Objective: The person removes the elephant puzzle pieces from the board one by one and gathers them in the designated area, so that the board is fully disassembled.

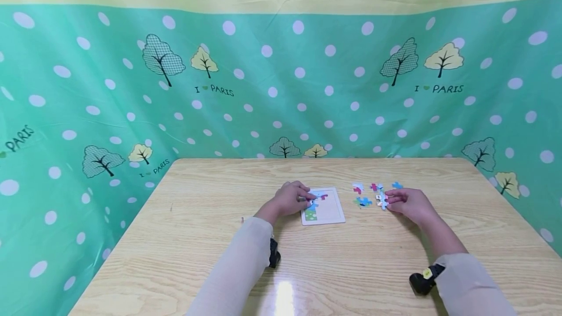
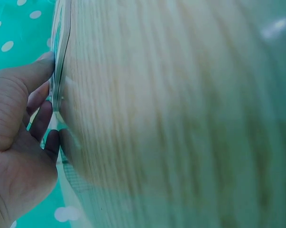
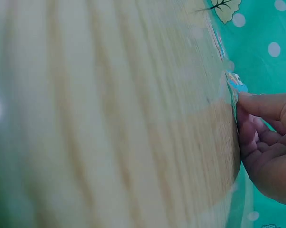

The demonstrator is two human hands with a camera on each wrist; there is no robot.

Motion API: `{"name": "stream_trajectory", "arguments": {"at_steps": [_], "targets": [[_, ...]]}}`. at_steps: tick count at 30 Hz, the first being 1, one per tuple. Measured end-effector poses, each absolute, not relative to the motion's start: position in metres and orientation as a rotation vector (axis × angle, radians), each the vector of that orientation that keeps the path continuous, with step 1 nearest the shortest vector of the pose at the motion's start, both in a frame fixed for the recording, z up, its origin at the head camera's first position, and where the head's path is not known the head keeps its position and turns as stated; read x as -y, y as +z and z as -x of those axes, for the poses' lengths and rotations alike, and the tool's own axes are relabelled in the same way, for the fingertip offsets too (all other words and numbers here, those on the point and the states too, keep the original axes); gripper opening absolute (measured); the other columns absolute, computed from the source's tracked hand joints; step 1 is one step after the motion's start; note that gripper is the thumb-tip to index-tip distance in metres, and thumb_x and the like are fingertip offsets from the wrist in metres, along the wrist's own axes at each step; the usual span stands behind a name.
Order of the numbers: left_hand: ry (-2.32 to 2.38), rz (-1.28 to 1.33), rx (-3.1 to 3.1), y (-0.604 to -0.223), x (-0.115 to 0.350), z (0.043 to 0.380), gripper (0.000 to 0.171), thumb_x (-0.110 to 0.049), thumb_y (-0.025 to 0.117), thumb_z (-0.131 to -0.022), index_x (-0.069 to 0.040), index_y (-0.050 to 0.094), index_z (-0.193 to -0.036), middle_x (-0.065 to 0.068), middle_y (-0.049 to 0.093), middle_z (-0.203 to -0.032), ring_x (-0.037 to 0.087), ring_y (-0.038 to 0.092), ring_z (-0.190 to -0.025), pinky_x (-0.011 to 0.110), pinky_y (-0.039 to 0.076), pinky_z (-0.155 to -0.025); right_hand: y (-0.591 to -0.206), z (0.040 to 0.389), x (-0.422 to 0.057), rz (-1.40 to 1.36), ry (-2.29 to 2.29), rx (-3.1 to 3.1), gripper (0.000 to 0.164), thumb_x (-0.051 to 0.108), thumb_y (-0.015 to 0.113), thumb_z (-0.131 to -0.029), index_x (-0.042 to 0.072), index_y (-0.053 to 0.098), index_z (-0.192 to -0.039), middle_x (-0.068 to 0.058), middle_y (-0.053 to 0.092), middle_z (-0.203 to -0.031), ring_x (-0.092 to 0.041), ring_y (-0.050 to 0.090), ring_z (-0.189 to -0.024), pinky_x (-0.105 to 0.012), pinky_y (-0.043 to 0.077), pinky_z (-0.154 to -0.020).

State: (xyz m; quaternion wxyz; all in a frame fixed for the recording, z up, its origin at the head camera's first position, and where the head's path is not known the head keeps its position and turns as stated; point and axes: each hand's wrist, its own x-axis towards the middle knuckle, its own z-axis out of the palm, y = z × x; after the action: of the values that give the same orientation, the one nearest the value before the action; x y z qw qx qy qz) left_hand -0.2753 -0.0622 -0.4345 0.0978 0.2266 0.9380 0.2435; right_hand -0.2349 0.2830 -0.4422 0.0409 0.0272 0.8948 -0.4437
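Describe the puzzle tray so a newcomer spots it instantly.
On the wooden table, find the left hand, over the left edge of the puzzle tray. Unlike the small, jagged loose pieces right of it, the tray is one flat, white-rimmed square, partly filled.

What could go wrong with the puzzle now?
The left hand reaches over the tray's left side, so it might nudge the pieces inside out of place.

The right hand seems to pinch a puzzle piece at its fingertips, so it might slip.

Loose pieces lie close beside that hand, and could get bumped.
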Motion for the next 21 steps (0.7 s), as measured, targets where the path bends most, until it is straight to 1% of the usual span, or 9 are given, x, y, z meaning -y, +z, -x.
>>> {"name": "stream_trajectory", "arguments": {"at_steps": [3, 7, 11, 15, 17, 21], "targets": [[0.721, -0.666, -2.78, -0.4354, 0.0627, 0.2758, 0.025, -0.025, 0.068, -0.094, -0.026, 0.072, -0.118, -0.005, 0.055, -0.135, 0.021, 0.045, -0.124, 0.041, 0.013, -0.119, -0.4433, 0.2369, -0.283, -0.028, -1.249, -2.813, 0.037, 0.001, 0.068, -0.089, -0.009, 0.06, -0.123, -0.016, 0.064, -0.1, -0.027, 0.059, -0.092, -0.022, 0.052, -0.07], [0.727, -0.66, -2.779, -0.437, 0.0628, 0.2765, 0.025, -0.025, 0.068, -0.093, -0.026, 0.072, -0.118, -0.005, 0.055, -0.135, 0.021, 0.044, -0.124, 0.041, 0.017, -0.117, -0.4448, 0.2382, -0.2832, -0.01, -1.181, -2.848, 0.036, 0.002, 0.068, -0.089, -0.009, 0.061, -0.122, -0.014, 0.064, -0.098, -0.026, 0.058, -0.09, -0.027, 0.05, -0.072], [0.731, -0.659, -2.779, -0.4387, 0.0623, 0.2779, 0.024, -0.025, 0.068, -0.093, -0.026, 0.072, -0.117, -0.005, 0.055, -0.135, 0.021, 0.044, -0.125, 0.041, 0.013, -0.118, -0.445, 0.2376, -0.2832, -0.022, -1.2, -2.84, 0.04, 0.002, 0.068, -0.089, -0.009, 0.058, -0.126, -0.014, 0.063, -0.099, -0.026, 0.056, -0.09, -0.026, 0.05, -0.071], [0.734, -0.664, -2.778, -0.4387, 0.0625, 0.2781, 0.024, -0.025, 0.068, -0.093, -0.026, 0.072, -0.117, -0.005, 0.055, -0.135, 0.021, 0.044, -0.126, 0.04, 0.01, -0.119, -0.444, 0.2347, -0.2821, -0.052, -1.277, -2.812, 0.045, 0.005, 0.068, -0.09, -0.006, 0.055, -0.132, -0.017, 0.062, -0.106, -0.028, 0.056, -0.094, -0.022, 0.05, -0.069], [0.74, -0.676, -2.777, -0.438, 0.063, 0.2771, 0.024, -0.024, 0.067, -0.094, -0.025, 0.072, -0.117, -0.004, 0.055, -0.135, 0.021, 0.044, -0.126, 0.04, 0.01, -0.119, -0.4428, 0.2328, -0.2813, -0.059, -1.351, -2.776, 0.048, 0.009, 0.069, -0.09, -0.003, 0.054, -0.134, -0.018, 0.061, -0.112, -0.027, 0.056, -0.096, -0.024, 0.051, -0.069], [0.742, -0.705, -2.785, -0.4371, 0.0634, 0.2757, 0.024, -0.022, 0.067, -0.094, -0.023, 0.073, -0.117, -0.002, 0.056, -0.133, 0.023, 0.045, -0.125, 0.042, 0.012, -0.119, -0.4385, 0.2286, -0.2799, -0.059, -1.535, -2.675, 0.055, 0.017, 0.072, -0.09, -0.001, 0.051, -0.138, -0.021, 0.055, -0.122, -0.022, 0.055, -0.092, -0.028, 0.053, -0.066]]}}
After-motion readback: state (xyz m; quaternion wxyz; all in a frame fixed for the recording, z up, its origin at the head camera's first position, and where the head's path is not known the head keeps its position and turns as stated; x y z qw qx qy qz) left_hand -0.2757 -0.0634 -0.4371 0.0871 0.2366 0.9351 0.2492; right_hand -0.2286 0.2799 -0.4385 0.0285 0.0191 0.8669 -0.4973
